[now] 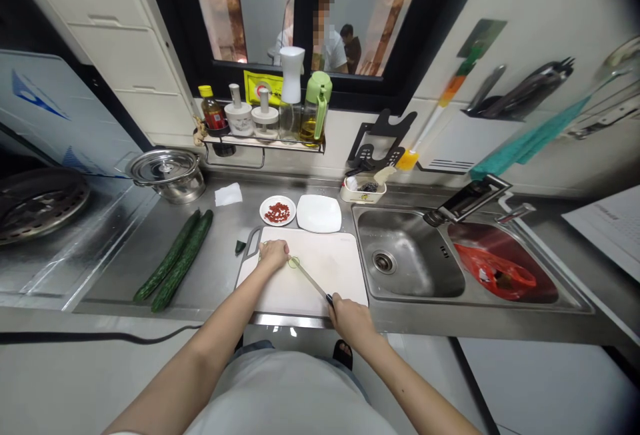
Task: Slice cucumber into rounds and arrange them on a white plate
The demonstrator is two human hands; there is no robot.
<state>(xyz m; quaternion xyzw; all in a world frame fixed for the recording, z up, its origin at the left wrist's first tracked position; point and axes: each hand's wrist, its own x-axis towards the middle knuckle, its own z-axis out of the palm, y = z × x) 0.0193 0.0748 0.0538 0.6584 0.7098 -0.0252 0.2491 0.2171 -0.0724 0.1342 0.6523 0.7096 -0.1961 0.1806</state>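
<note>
My right hand (351, 318) is wrapped round the dark handle of a knife (311, 280), whose blade points up and left across the white cutting board (325, 262). By the blade's tip lies a thin pale green slice (293, 262). My left hand (273, 254) is closed at the board's upper left, just left of the slice; what its fingers hold is hidden. Two long cucumbers (183, 258) lie side by side on the steel counter to the left. A small dark green end piece (240, 246) rests beside the board's handle.
Behind the board stand a small plate of red pieces (278, 211) and a square white plate (319, 213). A lidded pot (175, 175) is at the back left. The sink (410, 255) lies right. A bottle rack (270, 143) hangs behind. People show through the window.
</note>
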